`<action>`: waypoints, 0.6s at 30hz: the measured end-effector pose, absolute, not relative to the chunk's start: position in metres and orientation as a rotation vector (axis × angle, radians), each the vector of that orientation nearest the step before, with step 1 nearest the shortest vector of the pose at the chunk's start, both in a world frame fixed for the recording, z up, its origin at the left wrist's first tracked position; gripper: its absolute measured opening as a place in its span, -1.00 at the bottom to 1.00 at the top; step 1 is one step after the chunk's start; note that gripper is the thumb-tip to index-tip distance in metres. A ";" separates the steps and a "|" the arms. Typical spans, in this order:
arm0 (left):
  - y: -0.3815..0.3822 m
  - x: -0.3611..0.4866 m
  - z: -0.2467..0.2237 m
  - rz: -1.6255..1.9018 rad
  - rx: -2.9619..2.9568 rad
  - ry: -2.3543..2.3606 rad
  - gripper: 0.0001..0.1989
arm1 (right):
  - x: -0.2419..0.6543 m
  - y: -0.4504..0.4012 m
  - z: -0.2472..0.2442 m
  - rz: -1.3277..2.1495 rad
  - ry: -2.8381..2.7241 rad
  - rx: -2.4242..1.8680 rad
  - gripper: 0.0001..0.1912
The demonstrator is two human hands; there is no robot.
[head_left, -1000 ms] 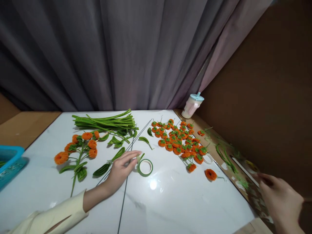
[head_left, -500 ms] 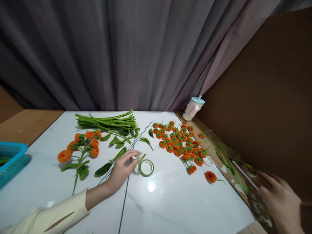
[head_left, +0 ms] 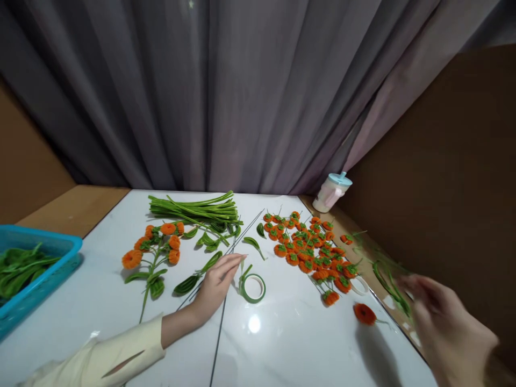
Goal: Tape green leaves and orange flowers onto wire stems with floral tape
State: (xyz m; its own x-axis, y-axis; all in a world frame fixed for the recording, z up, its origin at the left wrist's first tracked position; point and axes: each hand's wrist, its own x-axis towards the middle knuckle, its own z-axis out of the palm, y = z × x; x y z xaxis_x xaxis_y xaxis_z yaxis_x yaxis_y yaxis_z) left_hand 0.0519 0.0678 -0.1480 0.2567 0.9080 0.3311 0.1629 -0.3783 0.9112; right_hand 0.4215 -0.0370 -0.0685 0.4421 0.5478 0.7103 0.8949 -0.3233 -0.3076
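Note:
My left hand (head_left: 217, 285) is closed, with thumb and fingertips together on the thin loose end of the green tape (head_left: 253, 288), whose roll lies just right of them on the white table. My right hand (head_left: 447, 322) is raised at the right edge, blurred; its fingers are bent and whatever they hold, if anything, cannot be made out. A single orange flower (head_left: 365, 314) lies left of it. Many orange flower heads (head_left: 306, 247) are spread between the hands. Left of my left hand are a dark green leaf piece (head_left: 186, 285) and a flower branch (head_left: 151, 258).
Green stems (head_left: 193, 208) lie in a bundle at the back. A blue basket (head_left: 68, 248) with green leaves stands at the left. A lidded cup (head_left: 331, 192) stands at the back right, and a white ring (head_left: 360, 285) lies by the flower heads. Thin dark wires cross the table.
My right hand has moved up and inward from the far right, its fingers more bent. The view has shifted, showing more of the basket. My left hand stays by the tape.

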 end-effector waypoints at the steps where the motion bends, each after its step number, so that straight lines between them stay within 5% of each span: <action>1: 0.068 0.051 -0.148 1.183 1.742 0.977 -0.68 | 0.398 -0.026 -0.064 -0.531 -1.322 -1.934 -0.61; 6: 0.067 0.049 -0.150 1.142 1.778 0.963 -0.55 | 0.279 0.030 -0.070 0.749 -1.671 -1.461 -0.75; 10: 0.069 0.049 -0.155 1.136 1.787 0.947 -0.52 | 0.228 0.068 -0.104 1.544 -1.412 -1.009 -0.68; 18: 0.070 0.050 -0.155 1.093 1.830 0.950 -0.55 | 0.219 0.087 -0.130 1.758 -1.268 -0.863 -0.62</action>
State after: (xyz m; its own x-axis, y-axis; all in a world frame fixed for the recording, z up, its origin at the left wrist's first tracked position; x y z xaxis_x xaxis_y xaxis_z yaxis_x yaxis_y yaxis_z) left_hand 0.0500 0.0701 -0.1555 0.3487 0.8783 0.3270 0.2007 -0.4108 0.8894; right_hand 0.2188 0.0868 -0.1303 -0.4593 0.8848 -0.0782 -0.2047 -0.1911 -0.9600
